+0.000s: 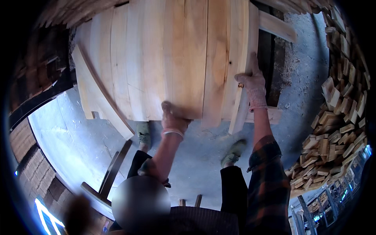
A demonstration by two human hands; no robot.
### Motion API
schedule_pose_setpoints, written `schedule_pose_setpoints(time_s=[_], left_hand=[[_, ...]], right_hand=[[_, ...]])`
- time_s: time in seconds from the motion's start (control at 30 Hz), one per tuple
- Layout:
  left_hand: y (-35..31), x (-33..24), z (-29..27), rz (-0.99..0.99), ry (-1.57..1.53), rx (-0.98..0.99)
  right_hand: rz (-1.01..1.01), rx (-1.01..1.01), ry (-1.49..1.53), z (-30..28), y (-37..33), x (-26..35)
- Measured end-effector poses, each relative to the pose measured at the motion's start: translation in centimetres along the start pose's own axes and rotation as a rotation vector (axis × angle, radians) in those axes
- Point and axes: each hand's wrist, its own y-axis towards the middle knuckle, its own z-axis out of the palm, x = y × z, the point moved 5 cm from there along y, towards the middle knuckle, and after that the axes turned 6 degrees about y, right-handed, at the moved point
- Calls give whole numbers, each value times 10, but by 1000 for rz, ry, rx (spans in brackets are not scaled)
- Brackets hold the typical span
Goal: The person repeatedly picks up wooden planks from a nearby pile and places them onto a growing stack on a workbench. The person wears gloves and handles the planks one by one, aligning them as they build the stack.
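Note:
Pale wooden boards (156, 51) lie side by side in front of me. My left hand (175, 121), in a worn glove, grips the near end of a middle board, with part of its fingers hidden at the edge. Farther right, my gloved right hand (254, 84) closes around a narrow wooden plank (243, 78) at the right side of the row, its thumb across the top. This plank's near end sticks out past most of the other boards. A loose strip of wood (100, 92) lies slanted over the left boards.
A big heap of short wood pieces (333, 133) rises on the right. Another plank (278, 26) juts out at the far right. Dark timber legs (109, 172) stand at lower left. My shoes (234, 153) are on the grey concrete floor (192, 156).

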Motion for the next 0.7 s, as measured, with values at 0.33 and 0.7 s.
schedule_pose_setpoints(time_s=[0.33,0.7], left_hand=[[-6,-8,-78,78,353,358],[-11,-18,-24,94,124,-305]], right_hand=[[155,81,670,-26,-119,30],[232,64,643,-21,-239,16]])
